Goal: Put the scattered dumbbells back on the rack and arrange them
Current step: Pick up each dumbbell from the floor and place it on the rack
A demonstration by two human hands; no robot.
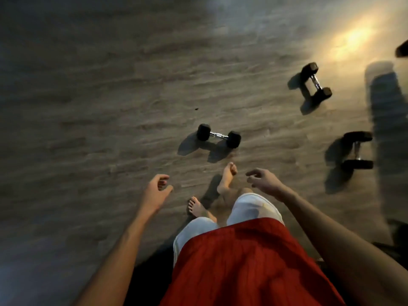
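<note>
Three black hex dumbbells with chrome handles lie on the wooden floor. The nearest dumbbell [218,136] rests just ahead of my bare feet. A second dumbbell [316,81] lies farther off to the right. A larger third dumbbell [358,150] sits at the right, beside a dark shadow. My left hand [155,191] hangs open, below and left of the nearest dumbbell, holding nothing. My right hand [263,181] is open too, fingers loosely curled, below and right of that dumbbell. No rack is in view.
Wood-plank floor [110,96] spreads out to the left and ahead. A bright light patch [353,38] glares at the upper right. A dark object [401,48] pokes in at the right edge, and a dark shape [397,237] sits low at the right. The frame is motion-blurred.
</note>
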